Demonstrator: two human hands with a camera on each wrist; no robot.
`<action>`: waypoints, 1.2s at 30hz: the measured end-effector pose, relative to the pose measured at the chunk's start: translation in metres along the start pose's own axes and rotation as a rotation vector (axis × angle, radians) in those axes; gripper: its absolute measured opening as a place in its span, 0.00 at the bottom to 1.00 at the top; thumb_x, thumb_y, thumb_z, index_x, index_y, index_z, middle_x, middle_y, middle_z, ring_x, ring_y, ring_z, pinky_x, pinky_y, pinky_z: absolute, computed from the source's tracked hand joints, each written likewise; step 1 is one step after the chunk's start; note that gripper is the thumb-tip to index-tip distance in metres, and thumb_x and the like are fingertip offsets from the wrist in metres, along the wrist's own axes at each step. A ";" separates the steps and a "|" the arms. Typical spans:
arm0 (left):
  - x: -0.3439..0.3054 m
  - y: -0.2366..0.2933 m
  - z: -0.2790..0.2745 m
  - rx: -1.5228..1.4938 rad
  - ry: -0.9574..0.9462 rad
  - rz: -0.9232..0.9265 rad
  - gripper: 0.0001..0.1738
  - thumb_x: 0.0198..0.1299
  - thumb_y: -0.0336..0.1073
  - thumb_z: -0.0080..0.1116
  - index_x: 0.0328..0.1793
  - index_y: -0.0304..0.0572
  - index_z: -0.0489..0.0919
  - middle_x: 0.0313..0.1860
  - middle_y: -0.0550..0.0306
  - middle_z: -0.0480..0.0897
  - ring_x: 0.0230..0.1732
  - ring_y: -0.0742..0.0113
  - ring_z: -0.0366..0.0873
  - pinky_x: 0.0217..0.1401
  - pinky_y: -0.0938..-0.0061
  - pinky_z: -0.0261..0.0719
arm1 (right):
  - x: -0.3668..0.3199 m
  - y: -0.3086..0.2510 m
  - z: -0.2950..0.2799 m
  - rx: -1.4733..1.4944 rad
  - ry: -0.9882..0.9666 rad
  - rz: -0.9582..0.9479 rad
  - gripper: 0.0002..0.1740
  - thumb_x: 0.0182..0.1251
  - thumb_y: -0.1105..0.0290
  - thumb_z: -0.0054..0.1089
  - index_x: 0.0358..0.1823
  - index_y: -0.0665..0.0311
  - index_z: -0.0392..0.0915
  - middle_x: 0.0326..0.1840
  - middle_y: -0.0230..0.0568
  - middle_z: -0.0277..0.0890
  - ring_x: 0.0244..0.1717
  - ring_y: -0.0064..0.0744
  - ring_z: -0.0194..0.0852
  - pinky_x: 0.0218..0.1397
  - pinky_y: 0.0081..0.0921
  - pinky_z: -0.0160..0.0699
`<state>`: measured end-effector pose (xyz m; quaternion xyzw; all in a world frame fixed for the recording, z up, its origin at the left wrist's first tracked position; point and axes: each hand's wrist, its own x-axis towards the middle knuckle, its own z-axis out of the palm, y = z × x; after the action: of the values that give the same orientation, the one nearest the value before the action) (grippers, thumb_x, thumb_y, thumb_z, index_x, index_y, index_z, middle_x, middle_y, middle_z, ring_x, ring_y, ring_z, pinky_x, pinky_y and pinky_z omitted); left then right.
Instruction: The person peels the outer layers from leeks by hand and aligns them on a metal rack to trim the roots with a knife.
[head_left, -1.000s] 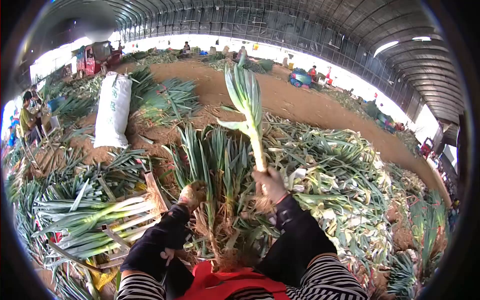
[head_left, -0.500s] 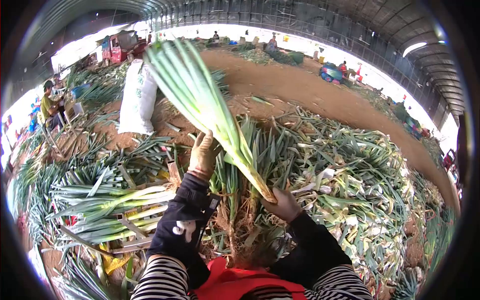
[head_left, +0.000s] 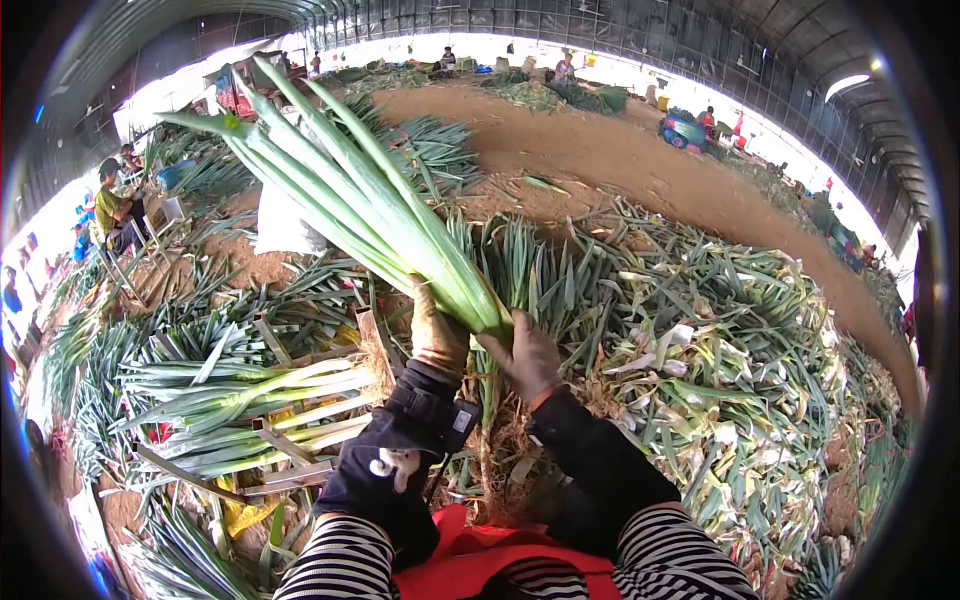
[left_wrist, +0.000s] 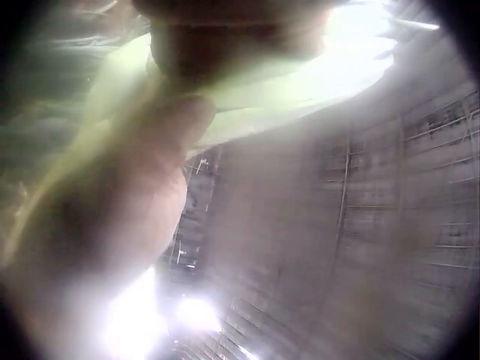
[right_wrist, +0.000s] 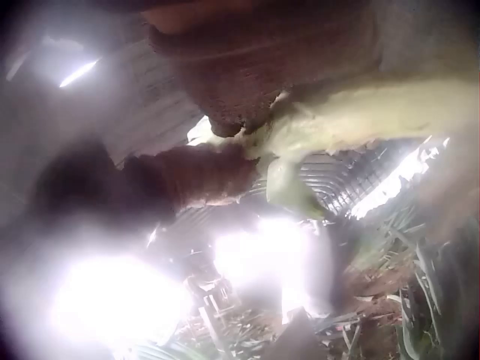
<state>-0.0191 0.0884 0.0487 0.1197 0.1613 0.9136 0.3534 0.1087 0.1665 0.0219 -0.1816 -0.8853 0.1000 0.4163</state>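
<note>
A large leek is held up in front of the body, its green leaves fanning toward the upper left. My left hand is curled round its pale lower part, thumb upward. Close beside it, my right hand pinches the stalk near its lower end. In the left wrist view the thumb of my left hand lies against the pale stalk. The right wrist view shows the fingers of my right hand at the pale stalk. Unpeeled leeks stand upright behind the hands.
Trimmed leeks lie across a wooden rack at the left. A heap of stripped leaves spreads at the right. Behind the leek is a white sack. A seated person is at the far left; bare ground runs beyond.
The leek has swung from upright to leaning left and come closer. My left hand has left the standing leeks and grips this one; my right hand has shifted on the stalk.
</note>
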 end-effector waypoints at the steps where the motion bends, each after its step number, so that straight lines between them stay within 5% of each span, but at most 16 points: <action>1: 0.000 -0.001 -0.001 0.002 0.002 -0.001 0.43 0.60 0.67 0.53 0.70 0.42 0.65 0.63 0.50 0.73 0.62 0.53 0.72 0.67 0.57 0.69 | 0.003 -0.004 0.004 0.004 -0.012 0.048 0.31 0.66 0.44 0.56 0.55 0.65 0.65 0.33 0.49 0.78 0.29 0.51 0.79 0.30 0.43 0.75; 6: -0.006 0.002 0.004 0.068 0.034 0.041 0.43 0.59 0.70 0.50 0.67 0.42 0.68 0.59 0.50 0.76 0.57 0.54 0.75 0.64 0.59 0.72 | 0.006 -0.022 0.011 0.041 -0.020 0.074 0.20 0.70 0.53 0.51 0.34 0.65 0.67 0.28 0.54 0.74 0.27 0.56 0.75 0.29 0.48 0.71; 9: -0.004 0.004 0.007 0.086 0.091 0.077 0.41 0.60 0.71 0.49 0.64 0.44 0.71 0.52 0.53 0.79 0.50 0.56 0.77 0.57 0.62 0.76 | 0.008 -0.025 0.017 0.055 -0.042 0.121 0.18 0.71 0.56 0.50 0.33 0.66 0.67 0.27 0.53 0.73 0.28 0.57 0.75 0.30 0.48 0.71; 11: -0.004 0.006 0.010 0.154 0.165 0.133 0.39 0.60 0.72 0.48 0.60 0.47 0.72 0.43 0.57 0.78 0.40 0.60 0.77 0.44 0.65 0.78 | 0.012 -0.015 0.025 0.136 -0.051 0.239 0.18 0.72 0.56 0.49 0.36 0.67 0.71 0.29 0.55 0.75 0.31 0.58 0.75 0.33 0.45 0.73; 12: 0.002 0.006 0.008 0.168 0.188 0.145 0.39 0.59 0.75 0.45 0.56 0.49 0.74 0.35 0.60 0.75 0.32 0.64 0.73 0.35 0.67 0.76 | 0.014 -0.006 0.032 0.359 -0.059 0.347 0.18 0.72 0.56 0.50 0.41 0.67 0.73 0.29 0.50 0.77 0.30 0.48 0.75 0.34 0.40 0.72; 13: 0.000 0.011 0.005 0.219 0.095 0.101 0.41 0.57 0.78 0.43 0.57 0.49 0.74 0.33 0.61 0.75 0.32 0.65 0.73 0.33 0.67 0.75 | 0.012 0.005 0.042 0.585 -0.063 0.452 0.19 0.72 0.56 0.51 0.46 0.68 0.76 0.30 0.44 0.79 0.30 0.37 0.76 0.35 0.36 0.71; 14: -0.003 0.021 0.012 0.192 0.069 0.017 0.43 0.56 0.78 0.44 0.59 0.49 0.74 0.31 0.62 0.74 0.29 0.66 0.72 0.31 0.68 0.74 | 0.010 0.016 0.044 1.010 -0.203 0.582 0.22 0.71 0.55 0.54 0.53 0.67 0.76 0.39 0.37 0.80 0.40 0.27 0.74 0.44 0.28 0.72; 19: 0.009 0.046 0.000 0.077 -0.277 -0.175 0.48 0.58 0.74 0.47 0.70 0.41 0.66 0.21 0.63 0.72 0.21 0.69 0.69 0.27 0.72 0.72 | -0.002 -0.005 0.029 1.370 -0.186 0.833 0.27 0.72 0.54 0.54 0.60 0.69 0.72 0.56 0.35 0.73 0.55 0.22 0.67 0.60 0.21 0.65; 20: 0.011 0.046 -0.003 0.002 -0.415 -0.167 0.45 0.62 0.70 0.45 0.73 0.41 0.62 0.23 0.62 0.75 0.22 0.70 0.72 0.27 0.73 0.72 | -0.003 -0.009 0.024 1.398 -0.250 0.823 0.27 0.72 0.54 0.55 0.60 0.70 0.72 0.57 0.35 0.73 0.55 0.21 0.67 0.61 0.21 0.65; 24: 0.011 0.046 -0.005 -0.085 -0.425 -0.208 0.40 0.65 0.66 0.42 0.71 0.41 0.64 0.29 0.57 0.78 0.22 0.69 0.71 0.25 0.72 0.70 | -0.002 -0.002 0.026 1.437 -0.449 0.584 0.28 0.70 0.52 0.57 0.61 0.68 0.72 0.58 0.33 0.72 0.58 0.21 0.65 0.62 0.23 0.65; 27: 0.008 0.041 0.001 0.090 -0.210 -0.152 0.43 0.64 0.70 0.40 0.71 0.43 0.65 0.34 0.57 0.78 0.26 0.68 0.73 0.29 0.72 0.73 | 0.009 -0.019 0.011 1.537 -0.425 0.508 0.25 0.69 0.54 0.59 0.58 0.66 0.74 0.55 0.32 0.74 0.54 0.20 0.69 0.58 0.21 0.68; 29: 0.011 0.036 -0.001 0.078 -0.073 -0.113 0.43 0.57 0.80 0.35 0.57 0.53 0.74 0.44 0.56 0.80 0.39 0.59 0.79 0.42 0.62 0.80 | 0.013 -0.028 -0.007 1.505 -0.431 0.786 0.21 0.70 0.57 0.58 0.55 0.66 0.75 0.51 0.30 0.76 0.50 0.20 0.73 0.55 0.21 0.70; 30: 0.008 0.033 -0.005 0.293 -0.126 -0.056 0.52 0.55 0.82 0.32 0.70 0.49 0.68 0.56 0.59 0.78 0.49 0.64 0.77 0.50 0.68 0.77 | 0.014 -0.027 -0.007 1.507 -0.423 0.784 0.21 0.70 0.57 0.58 0.55 0.66 0.75 0.51 0.30 0.76 0.50 0.20 0.73 0.55 0.21 0.70; 33: -0.004 0.021 0.003 0.531 -0.219 0.065 0.57 0.52 0.84 0.30 0.72 0.46 0.65 0.68 0.56 0.71 0.65 0.63 0.69 0.63 0.66 0.69 | 0.017 -0.023 0.002 1.514 -0.408 0.848 0.20 0.69 0.59 0.59 0.54 0.65 0.76 0.47 0.29 0.78 0.47 0.21 0.74 0.52 0.20 0.71; 34: -0.007 0.020 0.002 0.678 -0.306 0.023 0.62 0.49 0.86 0.28 0.77 0.43 0.57 0.75 0.55 0.62 0.75 0.61 0.57 0.72 0.66 0.58 | 0.014 -0.014 0.014 1.513 -0.346 0.750 0.20 0.68 0.59 0.60 0.53 0.65 0.77 0.46 0.31 0.79 0.47 0.23 0.75 0.52 0.21 0.71; 36: -0.010 0.005 -0.011 0.757 -0.427 0.115 0.62 0.51 0.83 0.36 0.78 0.39 0.53 0.73 0.50 0.65 0.73 0.58 0.60 0.72 0.65 0.58 | 0.011 0.003 0.034 1.509 -0.281 0.653 0.19 0.66 0.60 0.61 0.53 0.65 0.77 0.45 0.33 0.79 0.47 0.24 0.76 0.52 0.21 0.71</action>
<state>-0.0188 0.0761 0.0392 0.4359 0.4010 0.7631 0.2587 0.0770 0.1730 0.0070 -0.0871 -0.5271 0.8038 0.2618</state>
